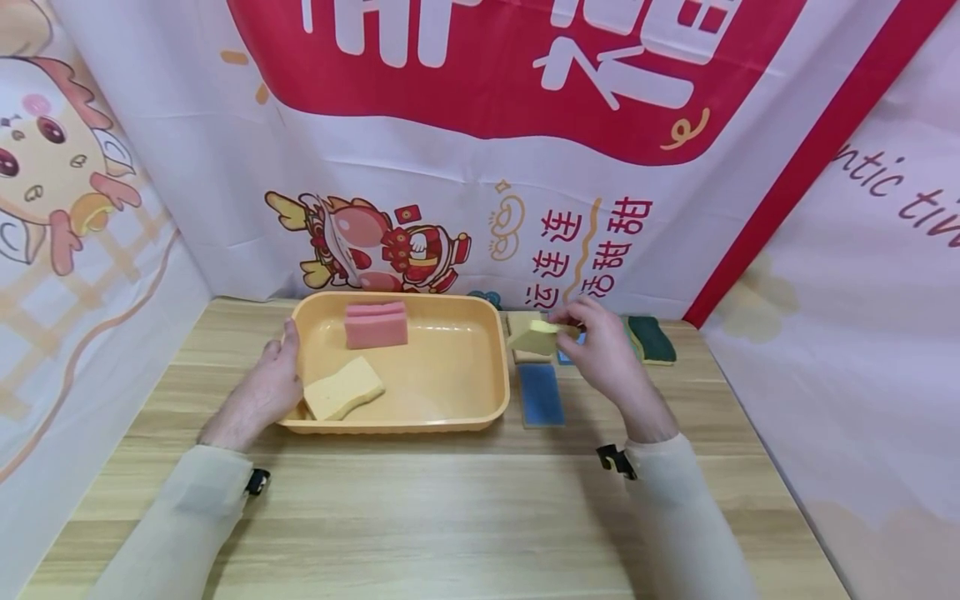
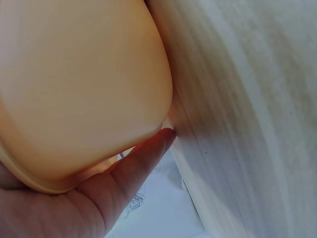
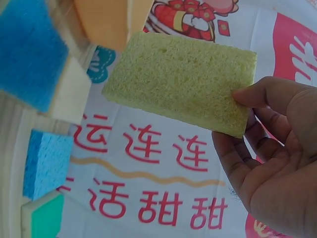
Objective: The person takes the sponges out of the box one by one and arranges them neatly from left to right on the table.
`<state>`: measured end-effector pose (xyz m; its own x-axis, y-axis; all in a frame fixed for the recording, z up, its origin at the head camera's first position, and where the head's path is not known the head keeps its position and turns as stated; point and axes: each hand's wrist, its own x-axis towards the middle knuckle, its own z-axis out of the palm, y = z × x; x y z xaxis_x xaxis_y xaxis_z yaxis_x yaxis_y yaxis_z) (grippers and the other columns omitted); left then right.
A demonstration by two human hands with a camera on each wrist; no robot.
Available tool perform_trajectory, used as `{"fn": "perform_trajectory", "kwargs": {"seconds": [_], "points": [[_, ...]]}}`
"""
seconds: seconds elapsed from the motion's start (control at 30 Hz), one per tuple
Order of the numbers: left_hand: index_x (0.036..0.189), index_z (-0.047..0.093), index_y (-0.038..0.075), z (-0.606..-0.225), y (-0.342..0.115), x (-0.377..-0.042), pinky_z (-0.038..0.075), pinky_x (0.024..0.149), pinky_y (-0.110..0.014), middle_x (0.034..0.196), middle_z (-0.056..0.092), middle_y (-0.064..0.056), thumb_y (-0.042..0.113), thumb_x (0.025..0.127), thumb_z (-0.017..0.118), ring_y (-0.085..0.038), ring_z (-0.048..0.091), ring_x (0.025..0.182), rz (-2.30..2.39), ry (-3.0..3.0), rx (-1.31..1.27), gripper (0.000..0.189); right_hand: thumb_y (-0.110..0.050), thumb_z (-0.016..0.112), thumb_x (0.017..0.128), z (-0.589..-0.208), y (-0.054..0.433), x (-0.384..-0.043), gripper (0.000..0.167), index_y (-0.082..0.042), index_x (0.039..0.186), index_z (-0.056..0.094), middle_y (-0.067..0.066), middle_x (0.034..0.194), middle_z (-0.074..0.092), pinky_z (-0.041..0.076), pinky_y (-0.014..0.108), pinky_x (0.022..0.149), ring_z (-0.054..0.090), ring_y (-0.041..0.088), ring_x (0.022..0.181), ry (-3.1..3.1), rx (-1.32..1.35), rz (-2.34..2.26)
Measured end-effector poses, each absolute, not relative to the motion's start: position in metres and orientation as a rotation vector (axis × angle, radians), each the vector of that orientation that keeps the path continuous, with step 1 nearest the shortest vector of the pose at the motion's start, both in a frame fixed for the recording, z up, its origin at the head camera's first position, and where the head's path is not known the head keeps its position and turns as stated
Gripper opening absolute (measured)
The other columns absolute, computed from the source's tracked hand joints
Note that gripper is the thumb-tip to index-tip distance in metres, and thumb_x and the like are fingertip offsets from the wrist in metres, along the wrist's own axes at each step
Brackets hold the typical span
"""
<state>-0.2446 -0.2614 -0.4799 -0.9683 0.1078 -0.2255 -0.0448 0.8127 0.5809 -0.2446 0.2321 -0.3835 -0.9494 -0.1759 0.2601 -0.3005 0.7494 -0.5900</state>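
My left hand (image 1: 262,383) grips the left end of a pale orange plastic tray (image 1: 405,427). In the left wrist view the hand (image 2: 99,203) lies along the outside of the tray wall (image 2: 84,89), its fingers partly hidden by the rim. My right hand (image 1: 603,350) pinches one end of a pale yellow-green sponge (image 1: 534,340) just beyond the tray's right end. The right wrist view shows this rectangular sponge (image 3: 183,82) held up between thumb and fingers. Inside the tray are pink sponges (image 1: 375,329) at the back and a wavy-edged cream sponge (image 1: 345,387) at front left.
Right of the tray, a blue-topped sponge (image 1: 542,396) lies on the wooden table (image 1: 450,508). Behind my right hand is a dark green scouring sponge (image 1: 651,340). Another blue sponge (image 3: 47,163) stands nearby. A printed cloth (image 1: 480,175) hangs close behind the tray.
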Motion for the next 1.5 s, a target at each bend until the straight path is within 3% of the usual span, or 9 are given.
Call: {"fn": "perform_trajectory", "kwargs": {"seconds": [0.17,0.4,0.67,1.33,1.5], "points": [[0.177,-0.035,0.012,-0.479,-0.262,-0.243,0.018,0.137,-0.090,0.183,-0.001,-0.052,-0.003,0.116,0.036,-0.078,0.017,0.167,0.918,2.734,0.038,0.095,0.004,0.074,0.106,-0.390,0.246,-0.243,0.018,0.001,0.121,0.083,0.019,0.126,0.075,0.066,0.062,0.109,0.072,0.038,0.116,-2.781,0.334,0.964],[0.177,-0.036,0.015,-0.478,-0.261,-0.242,0.019,0.136,-0.091,0.184,-0.001,-0.051,0.004,0.123,0.031,-0.077,0.020,0.167,0.912,2.720,0.004,0.087,0.003,0.073,0.108,-0.394,0.263,-0.239,0.020,0.000,0.124,0.084,0.020,0.131,0.075,0.065,0.065,0.115,0.070,0.039,0.120,-2.833,0.251,0.949],[0.178,-0.032,0.006,-0.479,-0.262,-0.244,0.024,0.136,-0.090,0.180,0.004,-0.056,-0.005,0.112,0.041,-0.078,0.023,0.165,0.875,2.767,0.052,0.099,0.004,0.073,0.107,-0.404,0.280,-0.238,0.019,0.002,0.123,0.083,0.023,0.135,0.075,0.066,0.067,0.113,0.072,0.042,0.122,-2.846,0.239,0.932],[0.177,-0.033,0.008,-0.479,-0.262,-0.244,0.025,0.135,-0.090,0.182,0.006,-0.053,-0.005,0.113,0.040,-0.077,0.025,0.165,0.884,2.756,0.038,0.098,0.005,0.075,0.106,-0.429,0.313,-0.236,0.016,0.004,0.120,0.083,0.024,0.129,0.075,0.066,0.067,0.111,0.073,0.044,0.122,-2.889,0.227,0.868],[0.177,-0.034,0.009,-0.479,-0.262,-0.244,0.024,0.135,-0.090,0.182,0.003,-0.054,-0.005,0.114,0.040,-0.077,0.023,0.166,0.880,2.750,0.033,0.098,0.005,0.077,0.106,-0.431,0.316,-0.236,0.016,0.003,0.122,0.082,0.024,0.129,0.074,0.066,0.067,0.116,0.074,0.045,0.126,-2.940,0.243,0.839]]}}
